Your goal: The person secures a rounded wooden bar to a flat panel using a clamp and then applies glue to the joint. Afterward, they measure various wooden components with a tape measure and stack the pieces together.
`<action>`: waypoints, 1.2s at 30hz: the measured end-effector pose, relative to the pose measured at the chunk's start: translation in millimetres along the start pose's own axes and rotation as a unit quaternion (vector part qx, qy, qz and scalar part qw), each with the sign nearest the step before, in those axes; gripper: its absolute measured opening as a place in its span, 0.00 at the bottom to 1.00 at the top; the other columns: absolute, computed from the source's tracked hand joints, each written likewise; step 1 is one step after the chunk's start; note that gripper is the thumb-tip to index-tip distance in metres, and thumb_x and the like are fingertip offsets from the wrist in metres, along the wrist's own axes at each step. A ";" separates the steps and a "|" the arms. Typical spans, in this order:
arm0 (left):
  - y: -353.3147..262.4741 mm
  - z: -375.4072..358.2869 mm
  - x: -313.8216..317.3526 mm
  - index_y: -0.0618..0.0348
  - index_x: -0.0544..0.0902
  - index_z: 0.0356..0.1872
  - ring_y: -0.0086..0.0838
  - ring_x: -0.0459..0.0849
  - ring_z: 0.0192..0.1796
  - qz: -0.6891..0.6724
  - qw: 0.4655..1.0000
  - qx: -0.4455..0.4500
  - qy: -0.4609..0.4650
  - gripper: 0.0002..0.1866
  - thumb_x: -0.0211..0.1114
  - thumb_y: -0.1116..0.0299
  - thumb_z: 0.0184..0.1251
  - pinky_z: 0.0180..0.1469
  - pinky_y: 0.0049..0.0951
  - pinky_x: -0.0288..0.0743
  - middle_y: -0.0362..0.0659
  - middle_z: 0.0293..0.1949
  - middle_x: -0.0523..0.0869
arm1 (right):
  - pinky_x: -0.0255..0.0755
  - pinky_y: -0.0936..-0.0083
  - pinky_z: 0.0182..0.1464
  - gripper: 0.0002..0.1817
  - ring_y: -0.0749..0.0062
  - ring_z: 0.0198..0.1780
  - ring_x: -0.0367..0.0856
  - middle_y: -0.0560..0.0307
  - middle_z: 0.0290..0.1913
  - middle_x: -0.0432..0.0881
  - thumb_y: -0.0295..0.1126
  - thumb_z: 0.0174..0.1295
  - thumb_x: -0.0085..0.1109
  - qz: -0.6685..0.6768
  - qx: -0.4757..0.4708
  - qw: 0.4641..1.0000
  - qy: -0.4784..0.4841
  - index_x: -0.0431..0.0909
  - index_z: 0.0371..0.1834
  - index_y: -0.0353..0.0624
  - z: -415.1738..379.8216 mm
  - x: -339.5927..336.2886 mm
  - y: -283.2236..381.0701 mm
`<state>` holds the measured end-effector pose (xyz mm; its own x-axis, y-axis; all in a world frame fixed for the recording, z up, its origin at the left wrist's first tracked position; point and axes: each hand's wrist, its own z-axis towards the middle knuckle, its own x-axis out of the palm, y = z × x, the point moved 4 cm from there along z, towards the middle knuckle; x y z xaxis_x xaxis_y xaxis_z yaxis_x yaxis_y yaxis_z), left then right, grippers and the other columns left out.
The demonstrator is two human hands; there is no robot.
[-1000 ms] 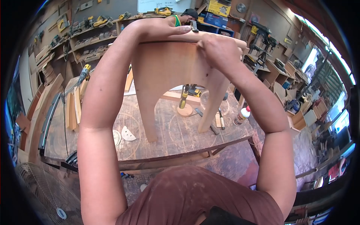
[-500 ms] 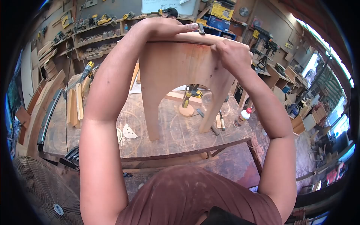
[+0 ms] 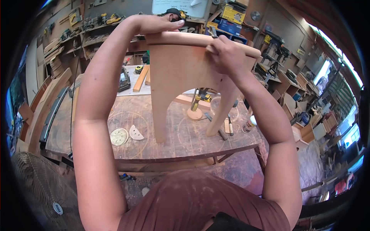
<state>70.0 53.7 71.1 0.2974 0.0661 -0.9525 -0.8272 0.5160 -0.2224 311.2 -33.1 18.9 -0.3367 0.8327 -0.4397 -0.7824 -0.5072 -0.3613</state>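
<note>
A pale wooden stool-like piece [image 3: 181, 63] with an arched cutout stands upright on the workbench, a rounded bar [image 3: 189, 37] along its top. My left hand [image 3: 160, 25] rests over the bar's left end, thumb stretched out and the other fingers mostly hidden. Against the joint under the bar, right of centre, my right hand [image 3: 227, 56] is closed, fingertips pressed to the wood; I cannot tell whether something small is in them. A dark metal piece [image 3: 213, 32] shows just above the right knuckles. Reddish marks lie along the joint by those fingers.
The worn workbench [image 3: 185, 148] carries perforated discs [image 3: 119, 136], a hammer [image 3: 221, 131], a chisel [image 3: 231, 126] and a glue bottle [image 3: 249, 124]. A cordless drill [image 3: 196, 100] stands behind the arch. At lower left is a fan [image 3: 42, 192]. Another person [image 3: 174, 14] is beyond the piece.
My right hand has moved left along the joint, baring the bar's right end. My left hand has shifted slightly left, and the view has turned, showing more of the bench's left side.
</note>
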 end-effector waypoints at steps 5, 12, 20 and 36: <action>2.0 -35.8 10.2 0.48 0.65 0.75 0.41 0.53 0.80 -0.104 0.994 -0.016 0.039 0.49 0.44 0.22 0.63 0.77 0.39 0.53 0.53 0.77 0.60 | 0.77 0.62 0.35 0.07 0.57 0.34 0.82 0.56 0.32 0.77 0.35 0.60 0.63 0.052 -0.040 0.997 -0.035 0.77 0.31 0.45 37.1 22.4 61.7; -1.4 -39.9 10.8 0.51 0.77 0.66 0.29 0.79 0.60 -0.115 0.993 0.039 -0.015 0.38 0.47 0.31 0.72 0.64 0.30 0.69 0.46 0.60 0.82 | 0.77 0.63 0.31 0.05 0.60 0.33 0.82 0.58 0.31 0.76 0.33 0.56 0.65 0.058 -0.064 0.996 -0.038 0.79 0.31 0.48 43.8 18.1 78.0; -14.0 -47.7 10.5 0.54 0.83 0.56 0.20 0.78 0.43 -0.072 0.995 0.066 -0.016 0.32 0.47 0.37 0.76 0.51 0.26 0.71 0.38 0.40 0.85 | 0.79 0.65 0.35 0.06 0.62 0.36 0.82 0.58 0.32 0.76 0.36 0.60 0.63 -0.062 -0.045 0.996 0.054 0.81 0.33 0.47 4.4 -7.0 12.7; -1.3 -33.0 17.2 0.61 0.82 0.55 0.20 0.79 0.42 -0.091 0.991 0.089 -0.031 0.33 0.46 0.38 0.77 0.51 0.26 0.73 0.39 0.39 0.85 | 0.79 0.67 0.42 0.06 0.56 0.38 0.84 0.54 0.39 0.83 0.33 0.63 0.62 0.053 0.074 0.996 -0.004 0.84 0.38 0.44 -40.1 -24.6 -27.1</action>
<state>60.4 26.1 48.2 0.4668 0.0068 -0.8844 -0.6613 0.6666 -0.3439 361.7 -48.8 6.5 -0.4245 0.7787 -0.4619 -0.8114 -0.5536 -0.1875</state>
